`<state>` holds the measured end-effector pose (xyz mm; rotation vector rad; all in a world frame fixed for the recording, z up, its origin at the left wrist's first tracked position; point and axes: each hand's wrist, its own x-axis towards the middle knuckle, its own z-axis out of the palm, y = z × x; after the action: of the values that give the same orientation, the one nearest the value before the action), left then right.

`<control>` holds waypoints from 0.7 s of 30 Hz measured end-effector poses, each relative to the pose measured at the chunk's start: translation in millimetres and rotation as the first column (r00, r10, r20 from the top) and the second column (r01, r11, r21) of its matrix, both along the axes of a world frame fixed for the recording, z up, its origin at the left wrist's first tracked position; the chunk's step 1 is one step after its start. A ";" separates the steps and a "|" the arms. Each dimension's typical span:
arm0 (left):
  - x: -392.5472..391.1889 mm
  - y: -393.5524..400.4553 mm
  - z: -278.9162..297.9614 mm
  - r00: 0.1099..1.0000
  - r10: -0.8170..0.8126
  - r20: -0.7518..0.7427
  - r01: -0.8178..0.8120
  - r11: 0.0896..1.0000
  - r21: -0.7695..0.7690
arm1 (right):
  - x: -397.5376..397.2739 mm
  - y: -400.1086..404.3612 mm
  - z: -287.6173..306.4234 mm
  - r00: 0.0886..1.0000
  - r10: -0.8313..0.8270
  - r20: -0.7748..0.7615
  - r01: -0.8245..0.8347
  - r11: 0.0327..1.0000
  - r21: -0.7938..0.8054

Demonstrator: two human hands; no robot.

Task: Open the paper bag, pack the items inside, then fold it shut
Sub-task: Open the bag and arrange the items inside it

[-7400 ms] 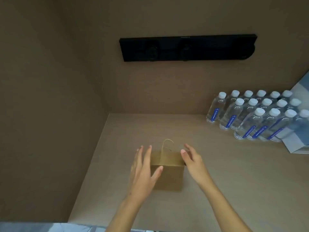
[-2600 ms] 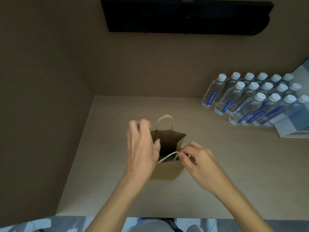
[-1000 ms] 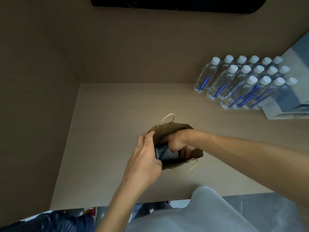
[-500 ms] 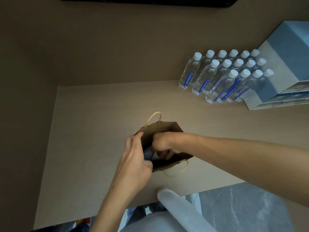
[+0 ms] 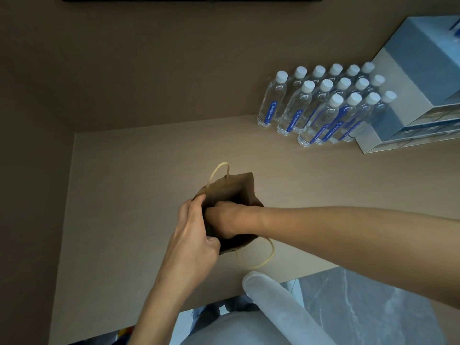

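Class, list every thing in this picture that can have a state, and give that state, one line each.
paper bag: open at the top, upright on the table.
left hand: grip on the bag's near-left rim.
right hand: reaching into the bag, fingers hidden.
far handle: standing up.
near handle: flopped outward.
water bottles: capped, upright, grouped at the back right.

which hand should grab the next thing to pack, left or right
Probably the right hand. It is already down inside the paper bag and can withdraw freely, and the water bottles stand on its side of the table. The left hand grips the bag's rim, holding it open.
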<state>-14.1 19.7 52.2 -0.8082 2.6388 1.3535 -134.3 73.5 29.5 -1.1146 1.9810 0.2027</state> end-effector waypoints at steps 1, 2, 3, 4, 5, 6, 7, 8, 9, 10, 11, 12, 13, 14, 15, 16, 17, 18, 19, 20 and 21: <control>-0.4 0.4 0.3 1.000 0.003 0.001 -0.003 1.000 -0.005 | -1.0 1.1 0.5 0.999 0.028 -0.024 -0.028 1.000 -0.001; -0.8 1.0 0.6 1.000 0.002 -0.002 -0.002 1.000 -0.008 | -1.8 2.6 1.0 0.997 0.066 -0.039 -0.066 0.998 0.012; -1.2 1.8 1.1 1.000 -0.005 -0.006 0.005 1.000 -0.008 | -2.5 3.9 1.1 0.993 0.110 -0.043 -0.109 0.993 0.040; -1.6 2.7 1.4 1.000 -0.015 -0.012 0.015 1.000 -0.005 | -2.9 4.9 0.6 0.987 0.153 -0.041 -0.149 0.986 0.077; -1.6 3.5 1.4 1.000 -0.024 -0.019 0.024 1.000 0.001 | -3.3 5.1 -0.4 0.981 0.189 -0.034 -0.184 0.976 0.116; -1.4 3.9 1.3 0.999 -0.031 -0.025 0.031 1.000 0.004 | -3.7 4.7 -1.7 0.976 0.216 -0.025 -0.210 0.967 0.145; -1.3 4.1 0.8 0.999 -0.036 -0.027 0.036 0.999 0.007 | -4.5 3.9 -3.3 0.972 0.233 -0.017 -0.227 0.960 0.163; -1.4 4.0 0.1 0.999 -0.038 -0.028 0.039 0.999 0.011 | -5.5 3.4 -4.0 0.969 0.245 -0.015 -0.239 0.956 0.171; -1.3 3.9 -0.6 0.999 -0.038 -0.029 0.039 0.999 0.016 | -6.4 3.0 -3.8 0.968 0.251 -0.017 -0.245 0.954 0.174; -1.2 3.9 -1.3 0.999 -0.037 -0.030 0.038 0.999 0.022 | -7.1 3.6 -3.0 0.968 0.248 -0.029 -0.240 0.956 0.167; -1.4 4.0 -2.0 0.999 -0.037 -0.032 0.038 0.999 0.024 | -7.3 4.5 -1.7 0.975 0.216 -0.045 -0.208 0.968 0.141; -1.7 3.8 -2.9 0.999 -0.037 -0.036 0.038 0.999 0.024 | -7.2 5.8 -0.5 0.985 0.160 -0.059 -0.154 0.984 0.087; -2.4 3.8 -3.8 0.998 -0.037 -0.041 0.038 0.999 0.021 | -6.8 6.8 0.7 0.993 0.096 -0.072 -0.096 0.995 0.011; -3.3 3.8 -4.8 0.998 -0.038 -0.044 0.039 0.999 0.017 | -5.9 7.4 2.5 0.997 0.031 -0.074 -0.036 0.997 -0.072; -3.9 3.8 -5.5 0.998 -0.038 -0.044 0.039 0.999 0.011 | -4.7 7.4 4.4 0.998 -0.025 -0.064 0.016 0.990 -0.137; -4.5 3.8 -6.1 0.998 -0.038 -0.043 0.038 0.999 0.008 | -3.5 7.2 6.6 0.997 -0.064 -0.048 0.055 0.984 -0.172; -4.8 3.9 -6.5 0.999 -0.035 -0.038 0.035 0.999 0.009 | -1.8 6.4 9.5 0.996 -0.089 -0.029 0.082 0.980 -0.180; -4.9 3.7 -6.4 0.999 -0.030 -0.032 0.031 0.999 0.011 | -0.4 5.5 13.7 0.995 -0.101 -0.013 0.098 0.980 -0.170; -4.9 3.1 -6.2 0.999 -0.025 -0.027 0.026 1.000 0.011 | 0.3 4.1 18.7 0.994 -0.109 -0.006 0.107 0.982 -0.157; -4.6 2.2 -5.8 0.999 -0.021 -0.025 0.021 1.000 0.012 | 0.5 3.2 24.6 0.993 -0.117 -0.005 0.114 0.982 -0.151; -4.3 1.0 -5.0 1.000 -0.017 -0.025 0.017 1.000 0.015 | -0.1 2.9 32.5 0.992 -0.126 -0.007 0.123 0.980 -0.156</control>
<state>-18.4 20.7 47.2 -0.7705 2.6443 1.3863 -134.4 76.4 61.9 -1.0839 2.1031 -0.0090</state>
